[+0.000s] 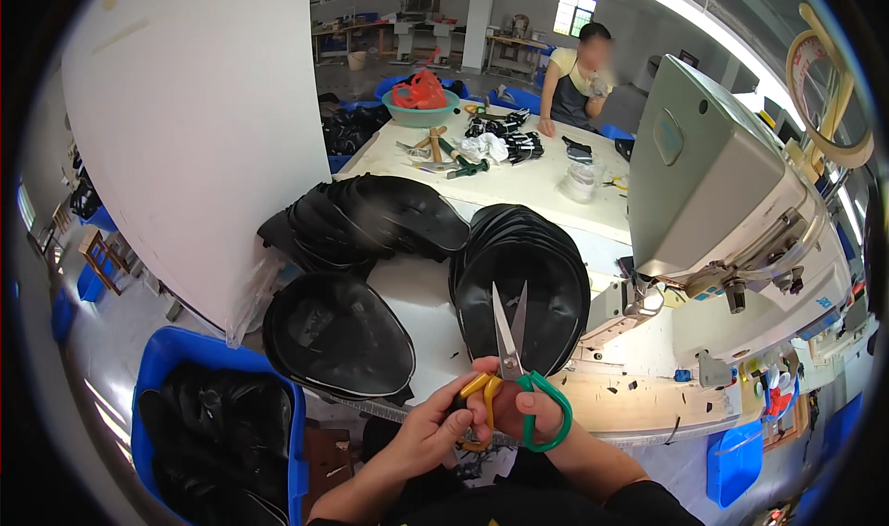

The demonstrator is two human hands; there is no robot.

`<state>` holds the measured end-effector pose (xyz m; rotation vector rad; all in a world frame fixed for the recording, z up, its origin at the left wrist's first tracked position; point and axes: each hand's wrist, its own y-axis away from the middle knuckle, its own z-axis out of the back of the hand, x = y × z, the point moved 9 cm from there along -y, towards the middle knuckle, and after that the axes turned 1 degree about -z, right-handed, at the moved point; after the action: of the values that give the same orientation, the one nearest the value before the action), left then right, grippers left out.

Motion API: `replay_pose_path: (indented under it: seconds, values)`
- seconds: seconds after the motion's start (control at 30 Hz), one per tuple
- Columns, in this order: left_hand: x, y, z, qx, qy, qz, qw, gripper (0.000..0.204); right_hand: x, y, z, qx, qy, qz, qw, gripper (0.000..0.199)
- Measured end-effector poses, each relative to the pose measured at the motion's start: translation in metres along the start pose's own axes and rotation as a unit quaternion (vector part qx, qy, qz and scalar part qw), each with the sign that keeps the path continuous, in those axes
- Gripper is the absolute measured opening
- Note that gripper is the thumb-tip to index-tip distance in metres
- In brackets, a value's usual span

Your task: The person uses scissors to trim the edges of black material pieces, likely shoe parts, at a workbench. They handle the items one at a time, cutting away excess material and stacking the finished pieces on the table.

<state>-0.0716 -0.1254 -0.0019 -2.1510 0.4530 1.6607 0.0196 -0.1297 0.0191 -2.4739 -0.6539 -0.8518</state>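
A pair of scissors (508, 363) with one yellow and one green handle points away from me, its blades apart. My left hand (435, 438) is closed around the yellow handle. My right hand (544, 417) grips the green handle, with the thumb at its loop. Beyond the blades lies a stack of black, curved, bowl-like pieces (546, 248). To the left, a single black piece (338, 336) rests at the table's front edge, and a fanned pile of similar pieces (361, 216) lies behind it. What the pieces are made of I cannot tell for certain.
A sewing machine (704, 174) stands at the right. At lower left a blue bin (298, 433) holds more black pieces. On the far table (528, 188) are hand tools, black bundles, and a green basin (421, 114) with a red bag. Another person (576, 77) sits behind it.
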Motion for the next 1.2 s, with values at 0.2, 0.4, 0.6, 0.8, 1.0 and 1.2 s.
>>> replay_pose_path:
  seconds: [0.2,0.4,0.6,0.8,1.0,1.2]
  values:
    - [0.023,0.015,0.004,-0.099,-0.052,-0.06,0.992,0.022,0.001,0.034,0.001,-0.035,0.197,-0.045,0.979,0.059]
    - [-0.007,0.04,-0.003,-0.173,-0.242,-0.273,0.915,0.018,-0.005,0.047,-0.003,-0.07,0.108,-0.012,0.992,0.056]
    - [-0.034,0.071,-0.028,-0.125,-0.274,-0.38,0.875,0.028,0.03,0.063,0.039,-0.337,0.328,0.085,0.878,0.046]
    - [0.032,0.065,0.041,-0.306,-0.252,-0.155,0.905,0.012,0.028,0.086,0.036,-0.341,0.328,0.043,0.88,0.043]
    - [0.095,0.061,0.102,-0.428,-0.091,-0.068,0.897,0.011,0.02,0.095,0.038,-0.337,0.343,0.02,0.877,0.045]
    - [0.054,0.05,0.083,-0.435,-0.362,-0.164,0.808,0.008,0.016,0.099,0.034,-0.294,0.332,0.014,0.896,0.045]
